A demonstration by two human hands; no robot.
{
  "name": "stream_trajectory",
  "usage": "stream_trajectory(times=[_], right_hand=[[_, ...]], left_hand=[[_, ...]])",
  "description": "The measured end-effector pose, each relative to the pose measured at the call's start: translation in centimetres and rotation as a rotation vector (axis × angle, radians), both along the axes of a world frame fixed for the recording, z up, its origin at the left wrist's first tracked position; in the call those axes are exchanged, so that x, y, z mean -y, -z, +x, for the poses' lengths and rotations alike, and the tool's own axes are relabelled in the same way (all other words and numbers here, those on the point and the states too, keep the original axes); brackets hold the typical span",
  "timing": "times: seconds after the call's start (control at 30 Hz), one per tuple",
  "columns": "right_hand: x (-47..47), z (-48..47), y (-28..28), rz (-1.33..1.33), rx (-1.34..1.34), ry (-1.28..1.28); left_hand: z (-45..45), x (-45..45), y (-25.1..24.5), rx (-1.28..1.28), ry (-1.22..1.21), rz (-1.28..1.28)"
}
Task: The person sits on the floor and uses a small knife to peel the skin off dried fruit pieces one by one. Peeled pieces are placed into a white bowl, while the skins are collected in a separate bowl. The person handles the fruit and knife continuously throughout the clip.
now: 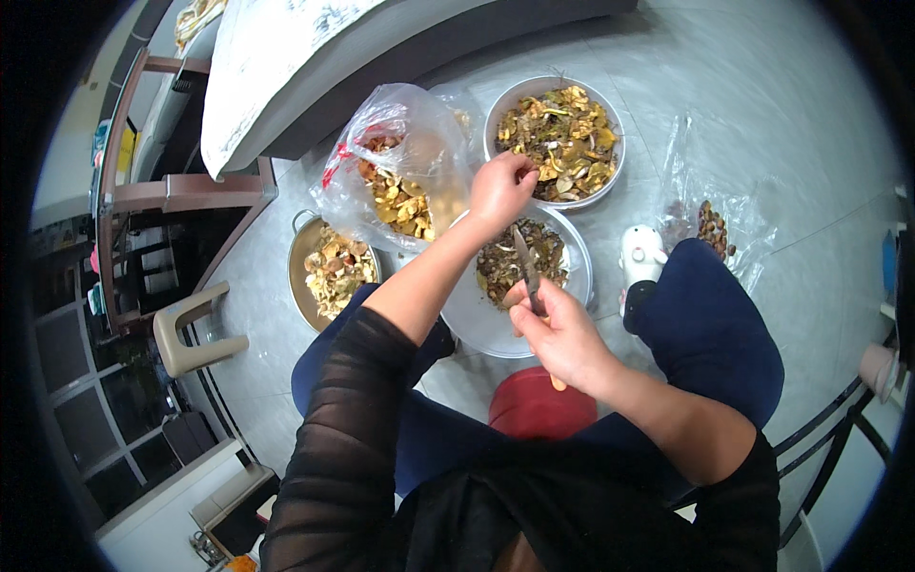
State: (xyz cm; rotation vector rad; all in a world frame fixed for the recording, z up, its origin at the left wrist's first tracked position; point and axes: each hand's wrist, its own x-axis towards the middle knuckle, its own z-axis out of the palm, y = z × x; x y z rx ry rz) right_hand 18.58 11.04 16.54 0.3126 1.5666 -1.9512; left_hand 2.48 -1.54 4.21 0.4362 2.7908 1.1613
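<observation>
My right hand (568, 339) grips a small knife (527, 261), its blade pointing away from me over the near round basin (482, 343). Dark trimmings and leaf litter (493, 275) lie in that basin. At the near left edge of the far round basin (620, 154) is my left hand (504, 187), fingers curled. Whether it pinches anything is hidden. Yellow wild mushrooms (572, 168), mixed with leaves and dirt, fill the far basin. To the left, a clear plastic bag (429, 129) holds more yellow and brown mushrooms. Cut mushrooms (336, 264) sit in a metal pan (295, 275) beside my left knee.
A red stool or bucket (540, 404) stands between my legs. Right of the basins are a white animal-faced slipper (641, 250) and a clear bag (675, 168) with small brown nuts or fruits (713, 225). A beige plastic stool (171, 339) is at left; a sofa (286, 79) borders the far side.
</observation>
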Motion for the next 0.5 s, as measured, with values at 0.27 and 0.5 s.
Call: stream_trajectory(times=[0.27, 0.5], right_hand=[[-1.7, -0.7, -2.3, -0.193, 0.005, 0.121], [-2.3, -1.2, -2.6, -0.216, 0.014, 0.133]], left_hand=[[-2.8, -7.6, 4.1, -0.081, 0.120, -0.160], [-4.2, -10.6, 6.0, -0.166, 0.111, -0.256]])
